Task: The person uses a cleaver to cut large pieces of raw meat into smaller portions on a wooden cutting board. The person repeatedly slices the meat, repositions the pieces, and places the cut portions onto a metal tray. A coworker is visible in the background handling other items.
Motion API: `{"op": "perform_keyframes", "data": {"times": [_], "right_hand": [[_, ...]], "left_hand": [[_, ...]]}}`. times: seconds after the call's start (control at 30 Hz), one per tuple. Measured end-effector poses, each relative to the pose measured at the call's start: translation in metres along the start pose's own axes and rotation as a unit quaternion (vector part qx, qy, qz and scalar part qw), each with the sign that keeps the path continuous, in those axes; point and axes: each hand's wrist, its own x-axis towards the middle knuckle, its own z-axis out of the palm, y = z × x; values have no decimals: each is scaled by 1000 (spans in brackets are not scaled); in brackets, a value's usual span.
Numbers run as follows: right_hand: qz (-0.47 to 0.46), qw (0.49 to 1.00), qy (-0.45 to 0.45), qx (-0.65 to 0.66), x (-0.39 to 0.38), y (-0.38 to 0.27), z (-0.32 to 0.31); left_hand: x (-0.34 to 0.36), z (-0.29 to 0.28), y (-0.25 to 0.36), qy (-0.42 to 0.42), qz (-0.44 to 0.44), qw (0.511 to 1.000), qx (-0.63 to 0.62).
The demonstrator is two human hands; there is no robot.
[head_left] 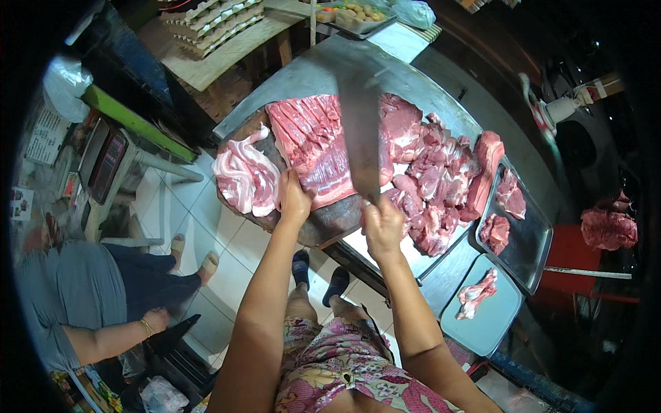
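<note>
A large slab of pork belly (313, 148) with rib ridges lies on a dark, round chopping block (327, 228). My left hand (295, 198) grips the slab's near left edge, its fingertips partly hidden. In my right hand (383, 224) is the handle of a broad cleaver (359, 134), smeared by motion. The blade points away from me above the slab's right part and hides some of the meat there. Cut pork strips (246, 173) are piled on the block, left of my left hand. Several pork chunks (437, 175) are heaped to the cleaver's right.
On the right are a metal tray (533, 237) with two meat pieces and a pale blue tray (451, 320) with one piece. Egg cartons (210, 27) are stacked at the far left. A person (79, 296) is at left, near a digital scale (107, 162).
</note>
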Motion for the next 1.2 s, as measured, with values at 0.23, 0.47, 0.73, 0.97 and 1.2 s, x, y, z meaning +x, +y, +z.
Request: {"op": "perform_keyframes", "data": {"times": [0.23,0.47,0.73,0.97,1.2], "right_hand": [[-282,894,101,332,26,-59,-17],[99,958,-126,-238,-9,86,35],[66,969,-66,-228,-5,36,12],[-339,895,114,265,38,-127,-42],[128,945,-158,-256,10,52,36]], "left_hand": [[-1,-1,0,14,26,999,-24],[3,-1,1,7,13,999,37],[11,-3,9,7,-22,997,70],[6,-5,4,23,13,998,57],[11,-3,6,11,-3,998,66]]}}
